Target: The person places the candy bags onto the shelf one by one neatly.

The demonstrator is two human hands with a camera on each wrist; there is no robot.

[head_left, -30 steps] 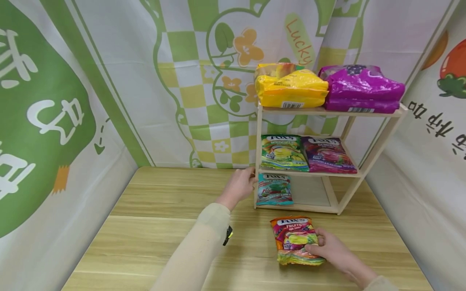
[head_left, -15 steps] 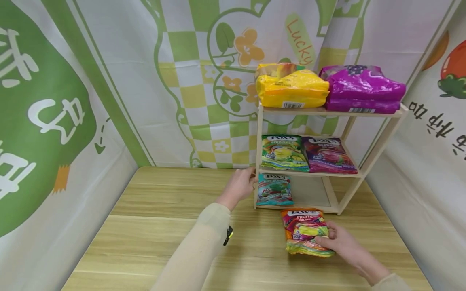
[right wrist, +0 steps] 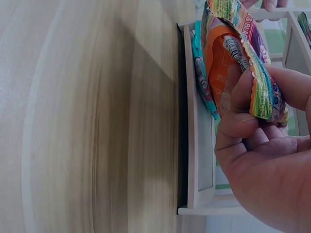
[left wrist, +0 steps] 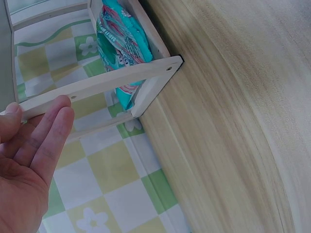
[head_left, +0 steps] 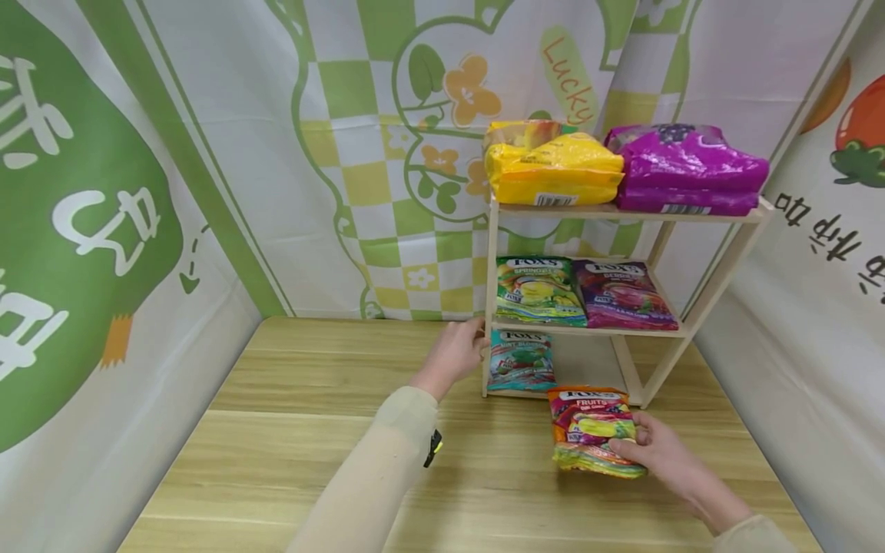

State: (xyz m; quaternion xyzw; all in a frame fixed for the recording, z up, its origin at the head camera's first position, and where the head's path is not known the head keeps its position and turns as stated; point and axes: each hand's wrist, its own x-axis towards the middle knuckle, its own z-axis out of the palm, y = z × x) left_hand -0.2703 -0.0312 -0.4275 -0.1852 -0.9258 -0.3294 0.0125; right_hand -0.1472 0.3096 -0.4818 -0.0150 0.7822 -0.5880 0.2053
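My right hand (head_left: 669, 459) pinches an orange and red candy bag (head_left: 588, 422) by its right side. In the head view the bag's top overlaps the front edge of the bottom shelf. The right wrist view shows the thumb and fingers (right wrist: 240, 121) on the bag's crimped edge, with its orange back turned this way. My left hand (head_left: 452, 355) grips the left front post (left wrist: 107, 83) of a small wooden rack (head_left: 588, 332), thumb on one side and fingers on the other. A teal candy bag (head_left: 522, 362) lies on the left of the bottom shelf.
Green (head_left: 539, 292) and dark purple (head_left: 625, 296) candy bags lie side by side on the middle shelf. A yellow bag (head_left: 556, 169) and a bright purple bag (head_left: 687, 170) fill the top. Printed curtains (head_left: 346, 192) hang around the wooden table (head_left: 290, 445).
My right hand has carried the orange candy bag rightward and away from me, up to the bottom shelf's front. The left hand has stayed on the post.
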